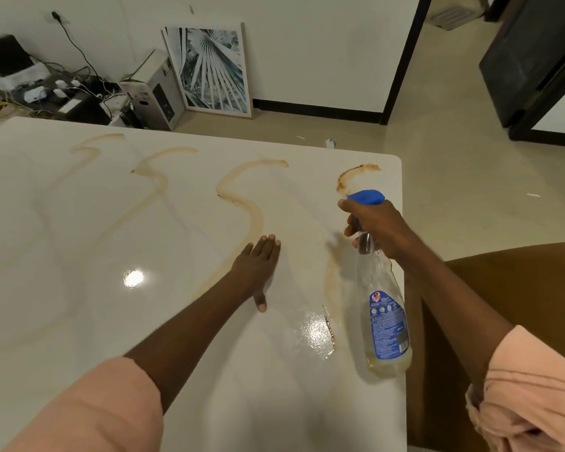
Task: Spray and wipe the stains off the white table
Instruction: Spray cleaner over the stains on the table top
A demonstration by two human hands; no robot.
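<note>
Across the glossy white table (pixel 79 321) four brown wavy stains ran from the far edge toward the person. At 11 o'clock lay the faintest stain (pixel 88 151), next to it a second stain (pixel 154 177), at 12 o'clock a third stain (pixel 245 203), and at 1 o'clock, near the table's right edge, the darkest stain (pixel 353 176).

Near the table's middle the left hand (pixel 258 265) rested palm down on the surface, fingers straight and together, thumb out to the side, just beside the lower end of the third stain. It held nothing.

At 3 o'clock the right hand (pixel 375 223) gripped the neck of a clear spray bottle (pixel 385 321), fingers curled round it below the blue trigger head (pixel 367 196). The bottle hung tilted over the right edge, nozzle toward the far side, a little pale liquid in its base and a blue label on its side. A wet patch (pixel 317 334) shone on the table just left of the bottle's base.

Both forearms came out of pink sleeves (pixel 105 409). A brown chair (pixel 519 288) stood at 4 o'clock, and a framed leaf picture (pixel 209 70) leaned on the wall at 12 o'clock.
</note>
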